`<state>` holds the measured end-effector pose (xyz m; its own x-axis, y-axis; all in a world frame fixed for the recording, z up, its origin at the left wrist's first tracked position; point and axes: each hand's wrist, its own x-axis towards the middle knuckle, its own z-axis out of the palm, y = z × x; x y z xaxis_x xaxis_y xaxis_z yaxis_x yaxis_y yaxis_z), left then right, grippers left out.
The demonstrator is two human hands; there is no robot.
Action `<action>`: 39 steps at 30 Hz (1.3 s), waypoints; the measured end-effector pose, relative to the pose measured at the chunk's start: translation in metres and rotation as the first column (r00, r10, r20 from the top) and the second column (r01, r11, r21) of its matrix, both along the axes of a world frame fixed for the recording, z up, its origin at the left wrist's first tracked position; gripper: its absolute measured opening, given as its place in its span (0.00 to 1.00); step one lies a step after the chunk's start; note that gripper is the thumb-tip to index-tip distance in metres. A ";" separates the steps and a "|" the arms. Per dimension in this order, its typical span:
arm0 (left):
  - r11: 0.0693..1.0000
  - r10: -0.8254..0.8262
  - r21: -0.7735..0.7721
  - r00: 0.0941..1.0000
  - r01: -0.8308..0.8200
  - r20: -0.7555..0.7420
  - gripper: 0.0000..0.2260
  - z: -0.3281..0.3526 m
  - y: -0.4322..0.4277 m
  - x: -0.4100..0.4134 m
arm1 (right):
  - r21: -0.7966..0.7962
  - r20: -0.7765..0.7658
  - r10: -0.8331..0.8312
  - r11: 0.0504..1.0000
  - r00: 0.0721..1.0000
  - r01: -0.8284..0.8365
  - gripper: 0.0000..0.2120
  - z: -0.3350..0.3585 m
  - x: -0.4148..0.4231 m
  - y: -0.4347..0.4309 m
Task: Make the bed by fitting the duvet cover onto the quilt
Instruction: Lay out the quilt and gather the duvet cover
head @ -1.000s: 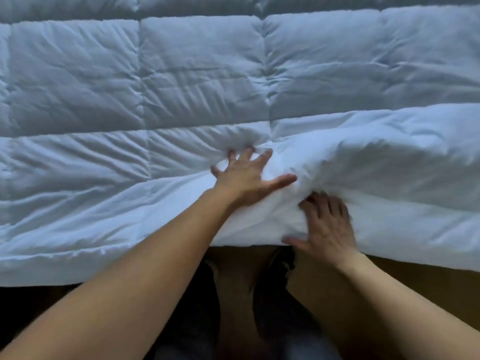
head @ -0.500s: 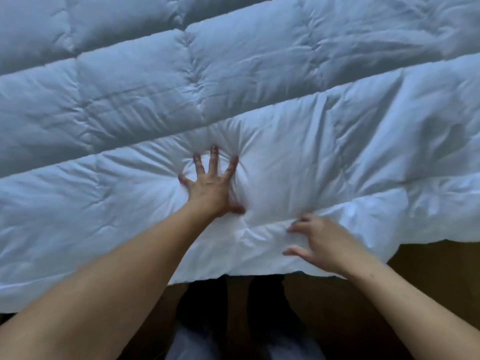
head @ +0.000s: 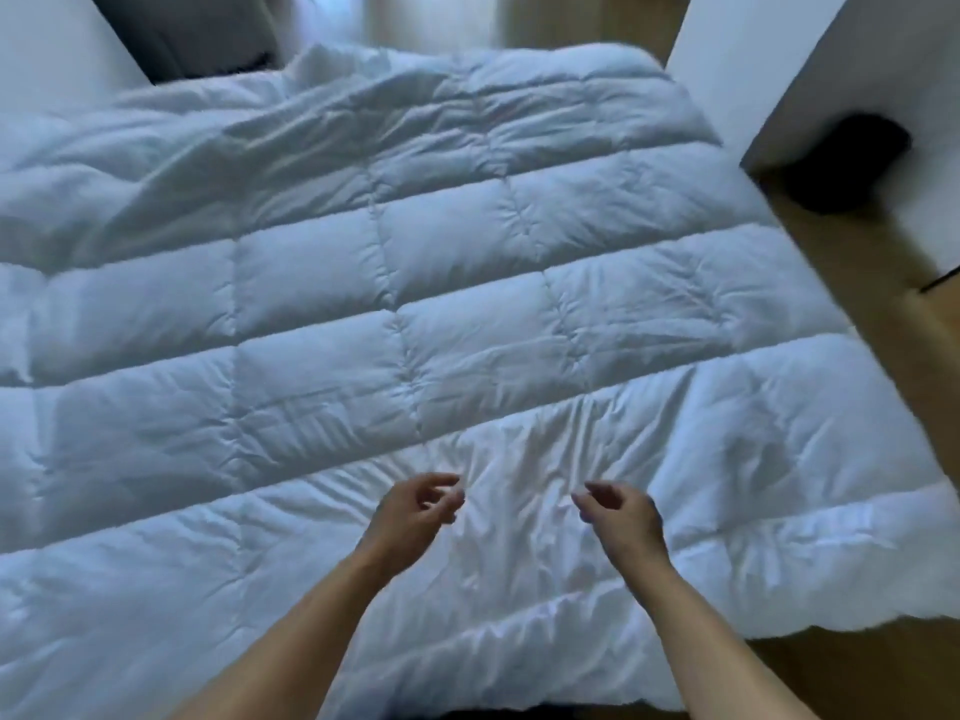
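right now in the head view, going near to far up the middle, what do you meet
left hand and right hand side by side → wrinkled near part of the quilt → smooth quilted panels → bunched far edge → dark pillow

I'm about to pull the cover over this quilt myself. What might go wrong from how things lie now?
Both hands, left and right, hover loosely curled and grip nothing, so the quilt is unanchored. Its near right edge overhangs toward the floor and may slide off. The far left part lies bunched, so the cover could catch there.
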<state>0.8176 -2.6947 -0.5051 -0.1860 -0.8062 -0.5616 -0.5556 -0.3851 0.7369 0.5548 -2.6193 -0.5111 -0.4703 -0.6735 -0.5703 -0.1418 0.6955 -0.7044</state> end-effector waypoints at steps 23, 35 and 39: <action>0.878 -0.251 -0.477 0.810 -0.040 -0.530 0.11 0.359 0.015 -0.204 | -0.655 0.391 -0.629 0.324 0.672 0.683 0.10 0.344 -0.192 0.170; 0.880 -0.346 -0.473 0.750 0.049 -0.564 0.07 0.363 0.126 -0.499 | -0.716 0.167 -0.677 0.416 0.717 0.560 0.07 0.383 -0.447 0.288; 0.786 -0.536 -0.556 0.745 0.269 -0.397 0.09 0.370 0.123 -0.573 | -0.733 0.151 -0.660 0.424 0.736 0.531 0.05 0.386 -0.516 0.277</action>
<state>0.2447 -2.5718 -0.1348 -0.6984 -0.7068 0.1124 -0.0680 0.2218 0.9727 0.0393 -2.3423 -0.1253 -0.9434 -0.3286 0.0447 -0.0307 -0.0478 -0.9984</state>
